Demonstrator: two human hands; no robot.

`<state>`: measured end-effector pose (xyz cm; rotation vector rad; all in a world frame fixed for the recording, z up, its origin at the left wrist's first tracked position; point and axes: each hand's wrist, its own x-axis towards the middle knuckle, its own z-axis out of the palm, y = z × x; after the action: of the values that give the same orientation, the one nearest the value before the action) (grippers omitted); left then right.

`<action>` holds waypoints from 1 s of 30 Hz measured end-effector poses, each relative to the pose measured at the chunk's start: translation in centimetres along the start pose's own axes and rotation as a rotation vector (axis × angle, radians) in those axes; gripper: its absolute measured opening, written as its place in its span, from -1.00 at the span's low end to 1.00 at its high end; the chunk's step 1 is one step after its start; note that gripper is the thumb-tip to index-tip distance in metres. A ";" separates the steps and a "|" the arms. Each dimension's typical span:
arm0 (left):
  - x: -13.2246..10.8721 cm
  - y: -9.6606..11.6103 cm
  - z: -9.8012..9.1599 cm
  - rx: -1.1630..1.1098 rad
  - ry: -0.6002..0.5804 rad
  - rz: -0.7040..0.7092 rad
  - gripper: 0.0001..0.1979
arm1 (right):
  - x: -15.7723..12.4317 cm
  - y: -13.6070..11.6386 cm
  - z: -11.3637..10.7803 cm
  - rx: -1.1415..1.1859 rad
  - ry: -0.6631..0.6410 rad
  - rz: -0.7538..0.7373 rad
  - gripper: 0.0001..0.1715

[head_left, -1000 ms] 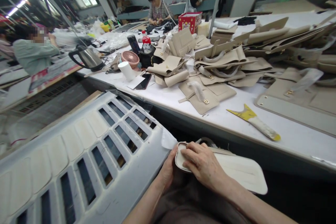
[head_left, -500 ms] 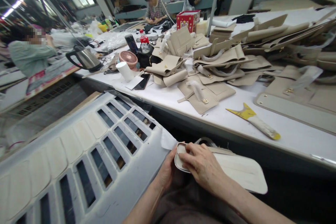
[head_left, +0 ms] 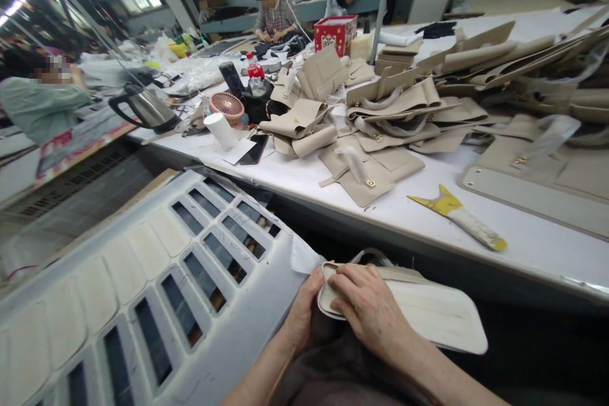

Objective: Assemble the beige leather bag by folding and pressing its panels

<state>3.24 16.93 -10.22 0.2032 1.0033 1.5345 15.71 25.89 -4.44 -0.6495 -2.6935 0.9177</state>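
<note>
A beige handbag (head_left: 404,274) lies across my lap, its long cream base panel (head_left: 442,314) with rounded ends facing up. A clear-wrapped handle (head_left: 373,258) shows behind it. My left hand (head_left: 304,304) is closed around the panel's near-left rounded end, its thumb along the rim and its other fingers hidden underneath. Over the same end, my right hand (head_left: 366,298) has bent fingers pressed on the panel just inside the raised rim. Left of my hands, a grey slotted plastic crate (head_left: 266,304) carries a row of cream oblong panels (head_left: 130,266).
Beyond lies a white table (head_left: 394,222) with piled beige bag pieces (head_left: 394,120), a yellow scraper (head_left: 457,216), a phone (head_left: 254,149), a pink fan (head_left: 227,108) and a steel kettle (head_left: 150,108). A dark gap separates table and lap. Other people sit farther back.
The view has shifted slightly. My right fingers have moved a little along the rounded end and lie closer to its rim; my left hand keeps its hold.
</note>
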 end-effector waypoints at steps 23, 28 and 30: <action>0.3 1.4 0.4 0.535 0.072 0.219 -0.72 | -0.6 0.0 0.8 -0.007 0.109 0.046 -0.86; 0.7 0.9 0.8 0.514 0.150 0.208 -0.61 | -1.1 -0.8 0.3 0.196 0.198 0.098 -0.80; 0.7 1.0 0.9 0.456 0.158 0.130 -0.55 | -2.1 -0.5 -1.4 0.472 0.304 0.103 -0.78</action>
<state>2.91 18.07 -9.26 0.4797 1.4852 1.4352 17.82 25.29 -3.18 -0.7501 -2.0905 1.3025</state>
